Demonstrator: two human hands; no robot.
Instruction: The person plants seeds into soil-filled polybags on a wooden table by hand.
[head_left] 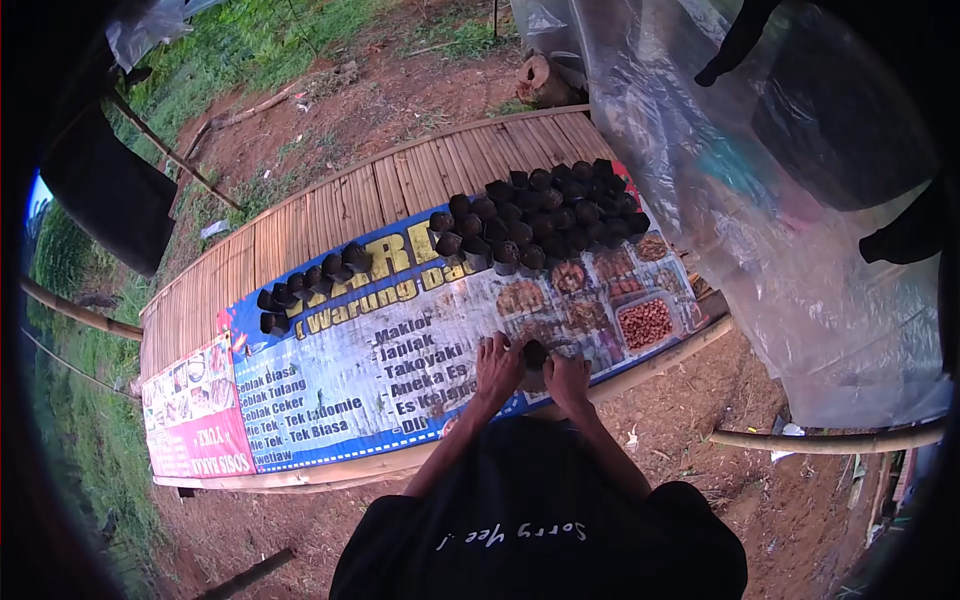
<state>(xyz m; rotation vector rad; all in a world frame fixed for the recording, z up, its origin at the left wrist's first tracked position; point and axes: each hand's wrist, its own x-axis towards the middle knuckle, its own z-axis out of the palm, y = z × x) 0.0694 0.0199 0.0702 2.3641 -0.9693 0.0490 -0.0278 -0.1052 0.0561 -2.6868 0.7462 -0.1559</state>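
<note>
- A bamboo-slat worktop (375, 195) stands outdoors on reddish soil (330, 112), partly covered by a printed banner (345, 350).
- The left hand (497, 368) is partly open, its fingers bent, at the left side of 1 black pot (535, 354).
- The right hand (567, 380) is partly open too, fingers curved at the pot's right side; how firmly either hand grips, I cannot tell.
- That pot is small, dark and round-topped, between the 2 hands at the worktop's near edge.
- Its top faces up; its long axis looks roughly upright, though any slight lean is unclear.
- Farther back sit 2 groups of similar black pots (505, 257).
- A clear box of reddish-brown beans (646, 325) is right of the right hand.
</note>
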